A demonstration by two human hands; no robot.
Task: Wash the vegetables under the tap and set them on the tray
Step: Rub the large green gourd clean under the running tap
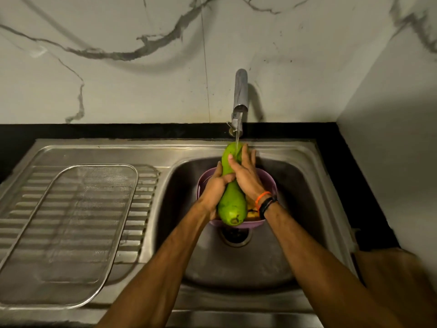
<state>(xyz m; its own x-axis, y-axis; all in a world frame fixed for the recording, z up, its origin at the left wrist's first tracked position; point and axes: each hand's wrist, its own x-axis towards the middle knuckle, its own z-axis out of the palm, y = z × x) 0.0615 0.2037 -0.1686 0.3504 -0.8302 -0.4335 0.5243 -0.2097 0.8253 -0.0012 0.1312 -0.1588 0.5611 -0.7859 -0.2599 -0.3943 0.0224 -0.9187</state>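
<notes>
Gripping gourd [231,204] midway, left hand [216,185]; right hand [244,172] above.

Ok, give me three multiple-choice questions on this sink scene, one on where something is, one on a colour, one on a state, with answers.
1. Where is the wire mesh metal tray?
A. on the ribbed steel draining board
B. in the basin
C. on the black counter

2. What colour is the plastic bowl in the steel sink?
A. red
B. purple
C. white

3. The wall-mounted chrome tap is:
A. off
B. dripping
C. running

Answers: 1 A, the tray lies on the ribs left of the basin. 2 B, its rim shows purple. 3 C, a stream hits the long green gourd that the left hand and right hand hold.
</notes>
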